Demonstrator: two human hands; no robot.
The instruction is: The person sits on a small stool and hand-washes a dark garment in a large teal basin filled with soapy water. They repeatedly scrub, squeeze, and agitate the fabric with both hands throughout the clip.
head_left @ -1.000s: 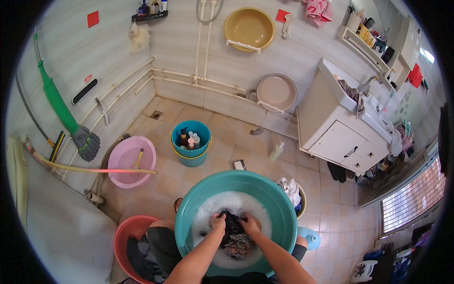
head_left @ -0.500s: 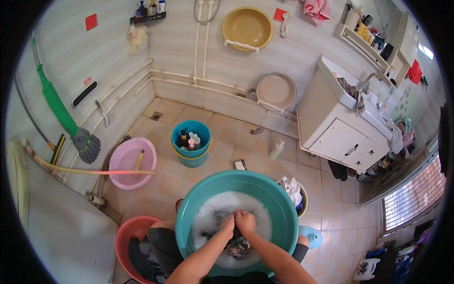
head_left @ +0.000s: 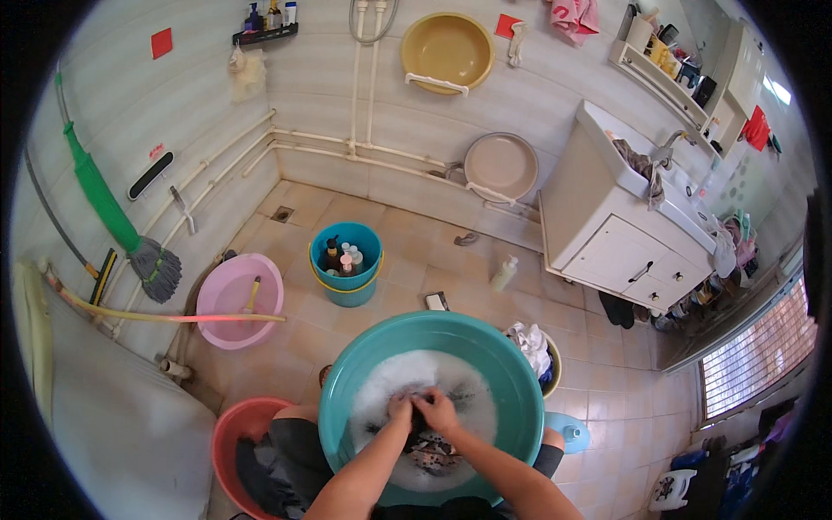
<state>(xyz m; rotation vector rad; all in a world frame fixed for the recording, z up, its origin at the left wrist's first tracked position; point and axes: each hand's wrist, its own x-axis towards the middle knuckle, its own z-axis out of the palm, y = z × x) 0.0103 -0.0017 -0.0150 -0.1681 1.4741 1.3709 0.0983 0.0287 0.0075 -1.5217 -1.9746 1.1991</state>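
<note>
**Dark cloth [head_left: 419,438] bunched in white foam [head_left: 380,386]**

The cloth lies in the middle of the large teal basin [head_left: 513,390], directly under and between the two hands. Its patterned part spreads toward the person, below the wrists; I cannot tell if this is the same piece.

For working such wet cloth well, it is advisable, I think, to keep both grips firm and very near each other, to stay low in the foam so that it does not splash, and to turn the fabric regularly so that each part gets its share.

The left hand [head_left: 400,410] is curled and seems to grasp the cloth, its fingertips hidden in the foam. The right hand [head_left: 437,411] is just beside it, fingers bent inward and closed on the same bunch; between the two there is almost no gap.

Outside the basin, to the left of the hands, a red basin [head_left: 224,425] holds dark clothes [head_left: 260,472]. Ahead and to the right, near the rim, white laundry [head_left: 529,342] sits in a smaller tub [head_left: 555,364].
</note>
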